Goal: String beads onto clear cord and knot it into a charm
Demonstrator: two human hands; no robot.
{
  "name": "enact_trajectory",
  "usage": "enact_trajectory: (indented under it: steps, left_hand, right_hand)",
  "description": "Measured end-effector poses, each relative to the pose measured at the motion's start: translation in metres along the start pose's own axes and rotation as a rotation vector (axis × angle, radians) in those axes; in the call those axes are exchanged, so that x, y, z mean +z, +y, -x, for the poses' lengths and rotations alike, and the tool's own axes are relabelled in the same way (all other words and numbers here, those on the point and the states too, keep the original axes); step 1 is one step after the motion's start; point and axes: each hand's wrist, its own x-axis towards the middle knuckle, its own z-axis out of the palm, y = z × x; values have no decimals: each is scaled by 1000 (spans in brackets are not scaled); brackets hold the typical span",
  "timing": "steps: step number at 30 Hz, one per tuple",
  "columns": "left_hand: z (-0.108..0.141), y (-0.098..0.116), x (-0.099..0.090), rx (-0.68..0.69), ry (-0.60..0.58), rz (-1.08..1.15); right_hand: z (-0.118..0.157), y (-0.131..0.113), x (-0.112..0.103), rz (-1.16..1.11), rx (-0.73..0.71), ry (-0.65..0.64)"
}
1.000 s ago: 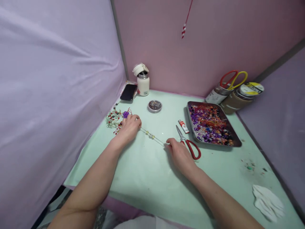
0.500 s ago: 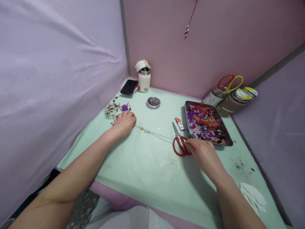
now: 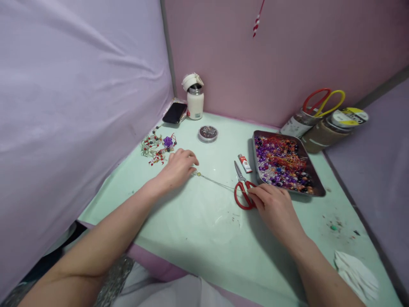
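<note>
A thin cord (image 3: 218, 183) runs between my two hands, with small yellow and clear beads (image 3: 199, 174) on it. My left hand (image 3: 179, 168) is closed at the left end, its fingertips right at the beads. Pinched between thumb and fingers of my right hand (image 3: 276, 207) is the other end of the cord. Under that end lie red-handled scissors (image 3: 242, 197), partly hidden by my right fingers. Just behind them is a red and white lighter (image 3: 245, 163). Beaded strings (image 3: 152, 146) and a purple bead flower (image 3: 168, 142) lie beyond my left hand.
A metal tray (image 3: 316, 187) of beads and threads stands at right, before two jars (image 3: 327, 133), one with scissors in it. At the back are a white flask (image 3: 195, 104), a phone (image 3: 174, 113) and a round tin (image 3: 208, 133). White gloves (image 3: 356, 273) lie at right.
My left hand has slid right along the cord up to the beads, covering part of them. My right hand keeps its pinch. The view has shifted slightly.
</note>
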Motion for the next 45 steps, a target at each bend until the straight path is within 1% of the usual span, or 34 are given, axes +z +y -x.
enact_trajectory:
  steps: [3, 6, 11, 16, 23, 28, 31, 34, 37, 38, 42, 45]
  left_hand:
    - [-11, 19, 5, 78, -71, 77]
    - [-18, 25, 12, 74, -109, 104]
    - [-19, 21, 22, 114, -135, 153]
    - [-19, 18, 28, 129, -153, 180]
    - [-20, 19, 28, 108, -156, 205]
    - [-19, 20, 26, 110, -148, 219]
    - [-19, 19, 27, 110, -133, 235]
    - [-19, 17, 30, 111, -110, 255]
    - [-18, 14, 33, 103, -79, 276]
    - [-18, 13, 34, 97, -65, 283]
    - [-17, 10, 37, 89, -12, 302]
    - [-16, 10, 39, 81, 1, 295]
  right_hand:
    - [2, 0, -1, 8, -11, 63]
    - [3, -1, -3, -5, -18, 109]
    - [5, -3, -6, -8, -25, 154]
    - [6, -3, -6, -18, -36, 174]
    - [7, -4, -7, -32, -42, 176]
    - [5, -11, -6, -10, -2, 211]
    - [1, -16, -2, -42, 14, 222]
    - [-7, -23, 1, -82, -2, 182]
    - [-25, -35, 3, -78, -46, 89]
    - [-33, -40, 4, -67, -57, 38]
    - [-67, -62, 21, -33, -71, -41]
    - [-80, -73, 32, -49, -78, -114]
